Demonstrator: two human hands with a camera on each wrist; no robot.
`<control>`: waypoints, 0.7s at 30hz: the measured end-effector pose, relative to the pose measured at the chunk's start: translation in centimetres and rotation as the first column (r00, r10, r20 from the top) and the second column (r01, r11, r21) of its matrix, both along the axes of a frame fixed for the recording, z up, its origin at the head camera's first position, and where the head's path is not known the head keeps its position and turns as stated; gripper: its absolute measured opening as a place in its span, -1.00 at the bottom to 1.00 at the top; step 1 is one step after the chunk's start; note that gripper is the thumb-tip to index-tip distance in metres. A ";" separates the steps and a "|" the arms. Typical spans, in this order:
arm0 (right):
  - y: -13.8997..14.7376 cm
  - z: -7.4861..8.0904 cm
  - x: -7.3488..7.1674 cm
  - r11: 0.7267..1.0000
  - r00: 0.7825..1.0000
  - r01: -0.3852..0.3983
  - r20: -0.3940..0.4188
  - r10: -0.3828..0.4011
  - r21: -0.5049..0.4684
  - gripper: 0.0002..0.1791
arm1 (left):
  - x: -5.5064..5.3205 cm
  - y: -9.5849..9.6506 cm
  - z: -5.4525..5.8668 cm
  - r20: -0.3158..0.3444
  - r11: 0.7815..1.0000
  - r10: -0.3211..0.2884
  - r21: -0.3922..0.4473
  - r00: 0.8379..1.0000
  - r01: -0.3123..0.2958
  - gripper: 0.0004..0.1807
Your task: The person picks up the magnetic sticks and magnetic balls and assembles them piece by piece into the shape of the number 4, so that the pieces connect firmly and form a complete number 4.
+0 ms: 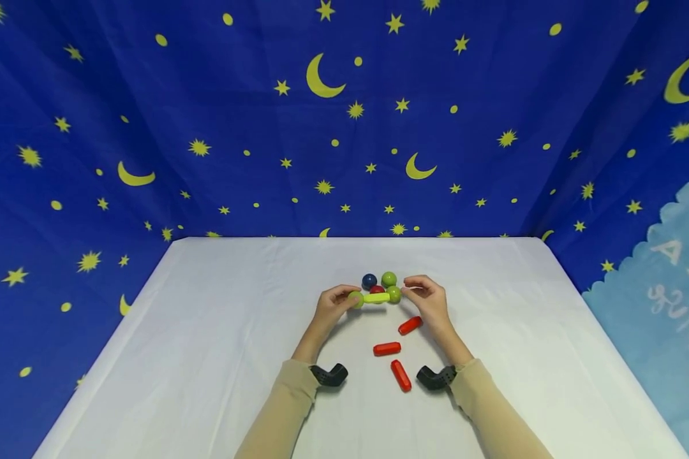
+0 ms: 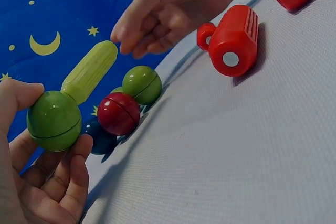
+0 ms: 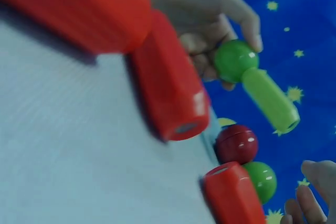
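Observation:
My left hand pinches a glossy green ball between thumb and fingers. A yellow-green rod sticks out from that ball, held up above the table. My right hand hovers just right of the rod's free end, its fingers loosely bent with nothing between them. Behind and below the rod stand a red ball, a dark blue ball and two green balls, one at the back and one nearer my right fingers. The rod partly hides the red ball in the head view.
Three red rods lie on the white tablecloth in front of the balls: an upper one, a middle one and a lower one. A blue curtain with moons and stars surrounds the table's back and sides.

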State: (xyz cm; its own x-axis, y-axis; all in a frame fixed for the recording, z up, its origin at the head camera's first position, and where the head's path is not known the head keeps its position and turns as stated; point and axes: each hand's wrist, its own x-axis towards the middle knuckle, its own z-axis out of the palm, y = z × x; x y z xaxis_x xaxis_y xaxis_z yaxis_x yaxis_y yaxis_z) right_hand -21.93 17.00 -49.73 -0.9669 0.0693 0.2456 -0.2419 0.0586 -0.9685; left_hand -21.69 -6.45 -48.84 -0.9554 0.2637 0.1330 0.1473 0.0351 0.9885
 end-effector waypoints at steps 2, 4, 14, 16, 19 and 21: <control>-0.2 0.2 0.2 0.998 1.000 -0.017 -0.020 0.018 0.059 -0.72 | 0.1 0.0 0.0 -0.001 1.000 -0.008 0.000 1.000 0.008 -0.66; -0.4 0.4 0.5 0.992 0.998 -0.042 -0.041 0.047 0.123 -0.70 | 0.1 0.0 0.0 -0.005 1.000 -0.014 -0.007 1.000 0.014 -0.66; -1.0 0.7 0.8 0.971 0.993 -0.069 -0.081 0.090 0.229 -0.67 | 0.2 0.0 0.1 -0.012 1.000 0.009 -0.008 1.000 -0.010 -0.69; -1.0 0.8 0.8 0.968 0.992 -0.071 -0.083 0.093 0.242 -0.67 | 0.2 0.0 0.2 -0.016 1.000 0.009 -0.012 1.000 -0.009 -0.69; -1.0 0.8 0.8 0.963 0.993 -0.071 -0.076 0.094 0.261 -0.68 | 0.2 0.1 0.3 -0.019 1.000 0.006 -0.017 1.000 -0.006 -0.68; -1.0 0.8 0.9 0.960 0.993 -0.071 -0.068 0.092 0.270 -0.69 | 0.3 0.1 0.3 -0.024 1.000 0.004 -0.026 1.000 -0.004 -0.68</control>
